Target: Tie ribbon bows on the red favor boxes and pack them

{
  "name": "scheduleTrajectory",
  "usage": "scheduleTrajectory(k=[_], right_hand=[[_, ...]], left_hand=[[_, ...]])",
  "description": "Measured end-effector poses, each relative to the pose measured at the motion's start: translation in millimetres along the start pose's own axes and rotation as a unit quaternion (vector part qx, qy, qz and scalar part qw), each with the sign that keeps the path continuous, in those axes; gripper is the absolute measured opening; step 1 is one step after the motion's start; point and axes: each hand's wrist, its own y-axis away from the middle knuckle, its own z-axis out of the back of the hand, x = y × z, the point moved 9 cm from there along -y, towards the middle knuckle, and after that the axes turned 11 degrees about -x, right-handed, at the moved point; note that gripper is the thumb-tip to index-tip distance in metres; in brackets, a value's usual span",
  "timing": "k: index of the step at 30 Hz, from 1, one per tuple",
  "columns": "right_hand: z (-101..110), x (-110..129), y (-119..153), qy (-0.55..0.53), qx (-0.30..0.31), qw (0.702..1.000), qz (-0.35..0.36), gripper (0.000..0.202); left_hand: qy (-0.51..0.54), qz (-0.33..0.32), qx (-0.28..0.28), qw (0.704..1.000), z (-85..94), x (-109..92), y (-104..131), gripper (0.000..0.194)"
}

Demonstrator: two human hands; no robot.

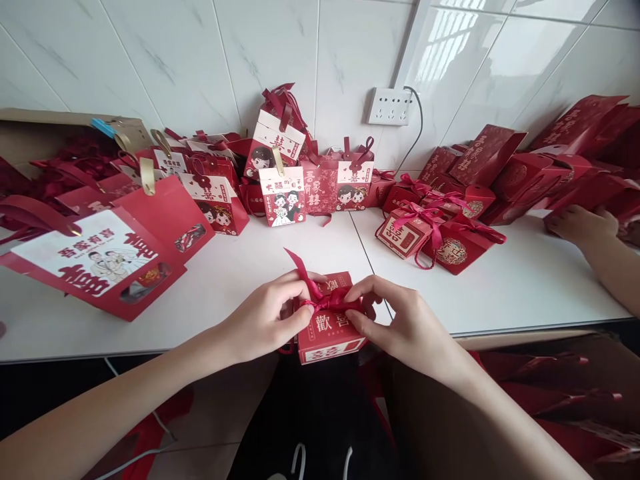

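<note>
Bare forearms (185,363), bare fingers (295,325), black clothing (320,407) over the lap, white drawstrings (347,460)

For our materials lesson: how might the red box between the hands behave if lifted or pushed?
The red box has flat faces and straight edges, so it would probably slide rather than roll. Its folded-card look suggests it may dent if squeezed. The thin, twisted ribbon is likely floppy.
</note>
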Motion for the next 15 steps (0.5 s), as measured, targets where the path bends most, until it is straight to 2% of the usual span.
scheduleTrajectory(k=[6,15], right_hand=[[-5.6,-5.1,-2.8,-0.034,0.045,0.998,-0.041,0.014],[-9.8,-2.2,-12.2,-0.12,0.115,0.985,-0.052,0.017]], left_hand=[[-0.021,-0.007,-0.009,1.0,1.4,-1.0,-1.3,0.022],[-0.009,-0.007,0.001,1.0,0.4,2.6,-0.8,0.022]])
